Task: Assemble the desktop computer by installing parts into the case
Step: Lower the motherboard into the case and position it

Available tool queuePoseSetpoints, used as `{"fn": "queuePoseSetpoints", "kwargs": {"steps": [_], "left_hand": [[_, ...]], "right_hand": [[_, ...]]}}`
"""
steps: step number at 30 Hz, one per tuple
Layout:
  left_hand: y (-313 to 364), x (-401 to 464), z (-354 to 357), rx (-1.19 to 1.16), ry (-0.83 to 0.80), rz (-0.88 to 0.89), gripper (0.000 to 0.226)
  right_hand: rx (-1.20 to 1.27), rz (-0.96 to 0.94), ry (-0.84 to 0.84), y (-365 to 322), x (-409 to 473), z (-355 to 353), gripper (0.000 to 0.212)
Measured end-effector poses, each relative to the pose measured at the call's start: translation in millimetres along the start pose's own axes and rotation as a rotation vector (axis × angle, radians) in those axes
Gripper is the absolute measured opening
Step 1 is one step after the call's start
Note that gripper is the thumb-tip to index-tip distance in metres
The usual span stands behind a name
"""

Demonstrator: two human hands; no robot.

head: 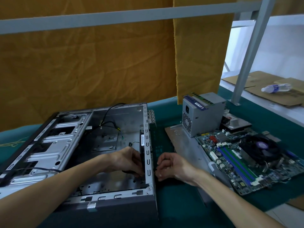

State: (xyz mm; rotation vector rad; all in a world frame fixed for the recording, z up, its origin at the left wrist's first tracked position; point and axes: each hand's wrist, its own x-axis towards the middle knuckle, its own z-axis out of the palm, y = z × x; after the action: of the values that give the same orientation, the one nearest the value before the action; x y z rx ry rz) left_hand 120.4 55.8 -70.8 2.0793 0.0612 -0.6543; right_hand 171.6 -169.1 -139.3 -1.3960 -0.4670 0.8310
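One open grey case (105, 196), black fan (141, 143) inside rear wall.

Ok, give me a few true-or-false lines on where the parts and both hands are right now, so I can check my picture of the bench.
1. The motherboard is already mounted in the case. False: it lies on the table, right of the case.
2. The left hand is inside the case, at a black fan against its rear wall. True.
3. The right hand is on the power supply. False: it is just outside the rear wall, fingers curled there; the power supply stands apart, farther back.
4. RAM sticks lie on top of the power supply. True.
5. A water bottle lies on cardboard at far right. True.
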Motion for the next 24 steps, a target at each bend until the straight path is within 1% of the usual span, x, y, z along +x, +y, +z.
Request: {"fn": "queuePoseSetpoints", "kwargs": {"steps": [2, 7, 13, 18, 24], "left_hand": [[0.6, -0.4, 0.2, 0.004, 0.009, 0.010, 0.034], [0.9, -0.7, 0.5, -0.003, 0.001, 0.010, 0.040], [2.1, -2.6, 0.0, -0.011, -0.010, 0.015, 0.041], [-1.2, 0.3, 0.0, -0.010, 0.005, -0.013, 0.039], [-1.7, 0.8, -0.2, -0.005, -0.002, -0.011, 0.034]], "right_hand": [[-0.023, 0.004, -0.027, -3.6, 1.1, -1.3, 0.028], [-0.025, 0.034, -0.051, -9.2, 1.5, -2.1, 0.024], [0.128, 0.140, 0.031, -5.2, 3.9, 1.7, 0.017], [0.139, 0.157, 0.090, -2.6, 5.3, 5.7, 0.019], [0.147, 0.149, 0.082, 0.7, 2.0, 5.5, 0.022]]}}
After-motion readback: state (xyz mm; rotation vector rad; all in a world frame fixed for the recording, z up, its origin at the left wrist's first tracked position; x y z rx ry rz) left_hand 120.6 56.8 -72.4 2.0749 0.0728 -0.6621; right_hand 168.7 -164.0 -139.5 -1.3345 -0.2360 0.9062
